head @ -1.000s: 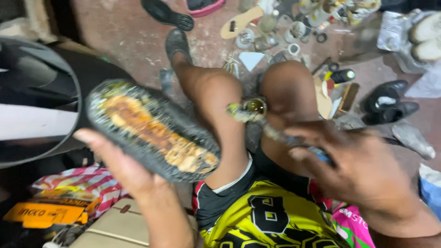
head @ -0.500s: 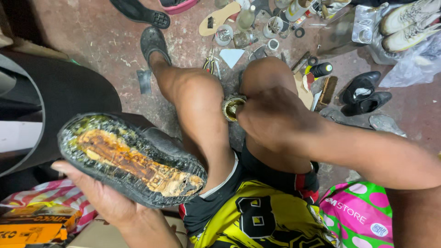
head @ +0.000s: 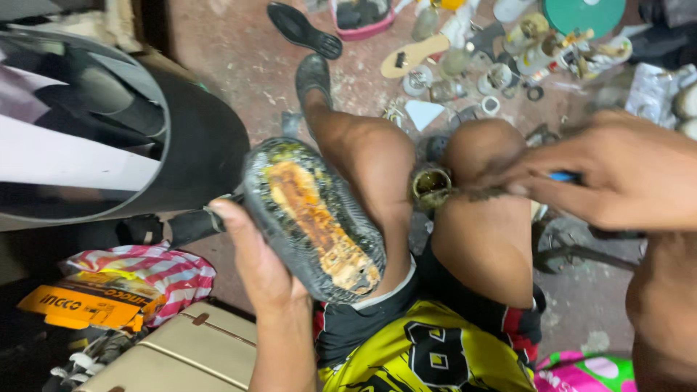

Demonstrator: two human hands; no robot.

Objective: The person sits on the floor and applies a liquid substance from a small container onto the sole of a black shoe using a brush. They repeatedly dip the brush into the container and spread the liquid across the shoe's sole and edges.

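Note:
My left hand grips a black shoe turned sole up, its sole smeared with yellow-brown glue. My right hand holds a brush with a blue handle, its glue-coated tip resting at the mouth of a small round glue tin. The tin sits between my bare knees. The shoe lies over my left thigh, just left of the tin.
A large dark curved vehicle panel fills the left. Tins, lids, a tan shoe sole, black footwear and a pink tray clutter the floor ahead. A beige case, an orange box and striped cloth lie lower left.
My right hand has drawn back to the right, leaving the brush tip at the tin. The shoe has swung more upright and toward the middle. The camera has shifted rightward.

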